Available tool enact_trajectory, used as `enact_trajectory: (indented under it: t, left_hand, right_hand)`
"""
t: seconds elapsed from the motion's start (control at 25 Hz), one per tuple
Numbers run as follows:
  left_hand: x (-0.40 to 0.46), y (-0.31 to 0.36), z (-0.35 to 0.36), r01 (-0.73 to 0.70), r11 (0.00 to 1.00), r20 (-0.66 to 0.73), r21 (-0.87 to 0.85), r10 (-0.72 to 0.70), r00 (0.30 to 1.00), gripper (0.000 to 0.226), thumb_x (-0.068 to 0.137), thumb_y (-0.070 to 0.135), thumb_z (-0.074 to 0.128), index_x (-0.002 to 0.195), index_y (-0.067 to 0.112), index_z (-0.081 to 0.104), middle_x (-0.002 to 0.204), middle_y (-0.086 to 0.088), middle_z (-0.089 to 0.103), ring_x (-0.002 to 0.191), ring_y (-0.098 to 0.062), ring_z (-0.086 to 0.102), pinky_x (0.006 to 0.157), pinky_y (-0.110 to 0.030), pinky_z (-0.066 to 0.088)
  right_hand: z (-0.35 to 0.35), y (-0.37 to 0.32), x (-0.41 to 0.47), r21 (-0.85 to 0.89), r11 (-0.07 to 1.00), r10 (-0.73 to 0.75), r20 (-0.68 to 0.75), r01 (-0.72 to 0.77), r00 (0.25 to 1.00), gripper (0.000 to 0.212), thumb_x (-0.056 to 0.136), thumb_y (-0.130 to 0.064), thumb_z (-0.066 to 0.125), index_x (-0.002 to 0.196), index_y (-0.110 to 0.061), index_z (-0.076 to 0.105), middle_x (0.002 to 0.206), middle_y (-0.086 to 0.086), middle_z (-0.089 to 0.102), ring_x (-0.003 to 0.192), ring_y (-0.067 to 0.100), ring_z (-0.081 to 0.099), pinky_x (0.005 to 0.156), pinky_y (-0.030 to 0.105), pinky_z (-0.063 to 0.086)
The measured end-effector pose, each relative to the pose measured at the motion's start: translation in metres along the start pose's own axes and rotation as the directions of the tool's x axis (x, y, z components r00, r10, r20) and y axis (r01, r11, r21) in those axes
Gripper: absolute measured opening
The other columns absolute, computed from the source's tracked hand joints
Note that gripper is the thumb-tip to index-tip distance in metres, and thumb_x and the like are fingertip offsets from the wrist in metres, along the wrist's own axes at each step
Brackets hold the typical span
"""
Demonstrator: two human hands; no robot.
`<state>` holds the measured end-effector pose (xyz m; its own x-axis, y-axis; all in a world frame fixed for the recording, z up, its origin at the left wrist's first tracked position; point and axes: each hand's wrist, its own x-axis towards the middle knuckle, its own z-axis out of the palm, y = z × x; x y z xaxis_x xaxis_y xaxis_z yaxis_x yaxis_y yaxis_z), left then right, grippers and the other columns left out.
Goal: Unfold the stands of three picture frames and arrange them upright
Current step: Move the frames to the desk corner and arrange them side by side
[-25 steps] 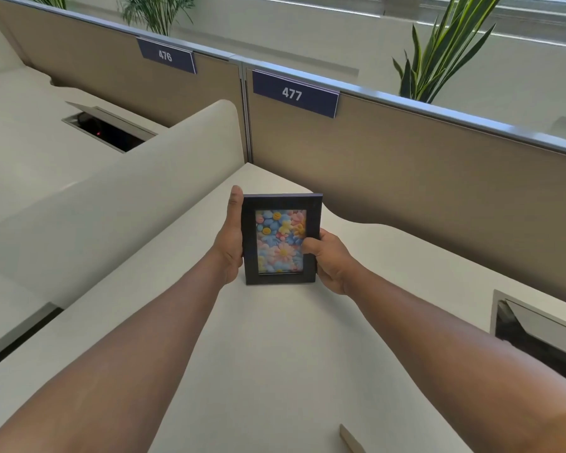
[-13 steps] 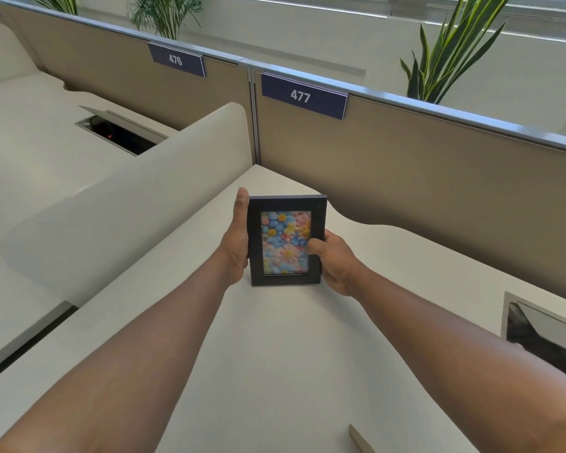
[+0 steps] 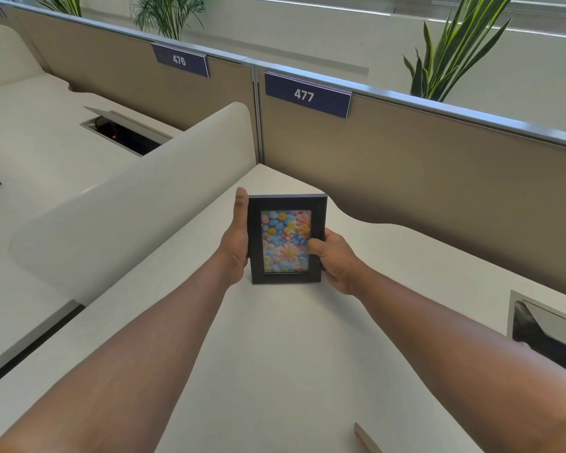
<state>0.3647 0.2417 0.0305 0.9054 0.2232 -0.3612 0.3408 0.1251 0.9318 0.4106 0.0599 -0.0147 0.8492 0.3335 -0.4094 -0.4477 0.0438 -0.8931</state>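
Barely anything shifts: both hands, left hand [image 3: 236, 243] and right hand [image 3: 335, 261], still grip the picture frame [image 3: 286, 238] upright on the surface [image 3: 275, 354] — release slowly once it balances.

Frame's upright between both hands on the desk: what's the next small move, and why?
Probably loosen both grips slightly to test it. The black frame stands upright on the desk, left hand and right hand clasping its sides; its stand is hidden behind.

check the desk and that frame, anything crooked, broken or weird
Nothing stands out. The black picture frame stands straight on the white desk, glass and flower print intact, left hand and right hand gripping its sides. A pale wooden corner pokes in at the bottom edge, too cropped to identify.
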Motion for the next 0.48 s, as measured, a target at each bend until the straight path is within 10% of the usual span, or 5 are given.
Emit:
enact_trajectory:
  t: [0.48]
  left_hand:
    - [-0.030,-0.004,0.003,0.020,0.999,-0.134,-0.043,-0.026,0.991,0.076,0.062,0.096,0.028,0.095,0.036,0.062,0.105,0.007,0.063,0.100,-0.022,0.056,0.093,-0.039,0.038]
  right_hand:
    - [-0.026,-0.003,-0.039,-0.206,0.978,-0.052,-0.045,0.042,0.998,0.061,0.092,0.001,0.063,0.142,-0.027,0.042,0.121,0.004,0.066,0.106,0.017,0.062,0.072,0.027,0.047]
